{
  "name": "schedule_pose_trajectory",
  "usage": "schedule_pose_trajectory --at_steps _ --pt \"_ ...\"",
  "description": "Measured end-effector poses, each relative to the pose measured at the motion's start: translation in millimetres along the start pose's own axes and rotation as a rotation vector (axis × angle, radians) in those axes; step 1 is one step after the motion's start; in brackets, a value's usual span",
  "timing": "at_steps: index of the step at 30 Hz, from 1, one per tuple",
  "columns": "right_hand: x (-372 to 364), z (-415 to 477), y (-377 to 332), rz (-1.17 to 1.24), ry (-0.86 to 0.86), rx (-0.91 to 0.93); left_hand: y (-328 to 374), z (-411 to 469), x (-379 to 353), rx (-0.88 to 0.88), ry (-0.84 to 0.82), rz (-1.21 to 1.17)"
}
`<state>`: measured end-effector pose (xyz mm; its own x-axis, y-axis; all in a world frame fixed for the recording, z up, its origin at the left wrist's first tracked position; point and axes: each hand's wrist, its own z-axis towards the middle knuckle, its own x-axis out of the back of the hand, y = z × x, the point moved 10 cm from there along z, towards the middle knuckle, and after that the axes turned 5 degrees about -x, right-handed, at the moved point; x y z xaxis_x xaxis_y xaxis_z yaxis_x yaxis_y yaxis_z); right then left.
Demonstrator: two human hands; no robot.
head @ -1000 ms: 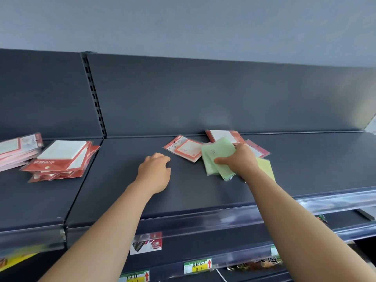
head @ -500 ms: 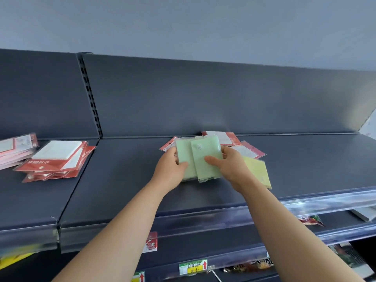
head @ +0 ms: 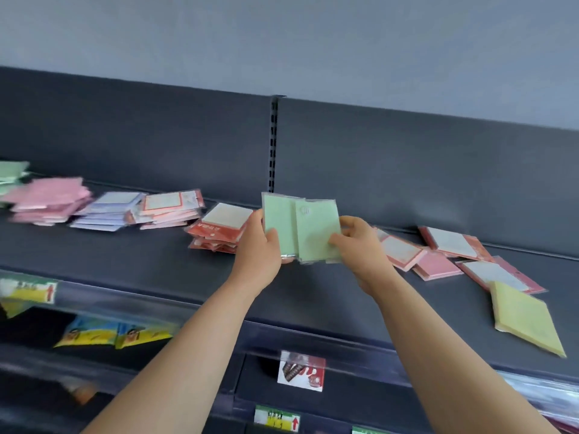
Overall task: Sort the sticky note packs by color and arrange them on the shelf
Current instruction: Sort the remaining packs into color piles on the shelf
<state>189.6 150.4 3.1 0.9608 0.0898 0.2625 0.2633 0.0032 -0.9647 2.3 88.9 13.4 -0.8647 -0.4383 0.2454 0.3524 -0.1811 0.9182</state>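
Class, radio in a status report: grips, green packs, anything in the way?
Left grip and right grip both hold the green sticky note packs, above the shelf. Red pack stack just behind left grip.

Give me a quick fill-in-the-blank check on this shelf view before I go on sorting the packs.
1. The left hand and right hand together hold packs coloured ____.
2. The yellow pack lies on the shelf to the ____ of both hands.
3. The pink stack sits immediately ____ of the lavender stack.

Missing words: green; right; left.
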Motion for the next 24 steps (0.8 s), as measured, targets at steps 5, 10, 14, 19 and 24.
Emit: schedule_pose_trajectory --at_steps 5,10,14,19,24 --pt "-83 -3 -38 -0.001 -0.081 0.077 -17 6 93 0.001 0.111 0.044" --pt "-183 -16 -69 0.110 -0.176 0.068 -44 13 191 0.017 0.164 0.070" --pt "-267 -30 -99 0.101 -0.219 0.128 -62 18 278 0.027 0.215 0.135" --pt "-368 -41 -124 0.100 -0.257 0.152 -80 22 379 0.021 0.240 0.217" --pt "-453 -55 -138 0.079 -0.285 0.146 -106 29 460 0.056 0.282 0.235"
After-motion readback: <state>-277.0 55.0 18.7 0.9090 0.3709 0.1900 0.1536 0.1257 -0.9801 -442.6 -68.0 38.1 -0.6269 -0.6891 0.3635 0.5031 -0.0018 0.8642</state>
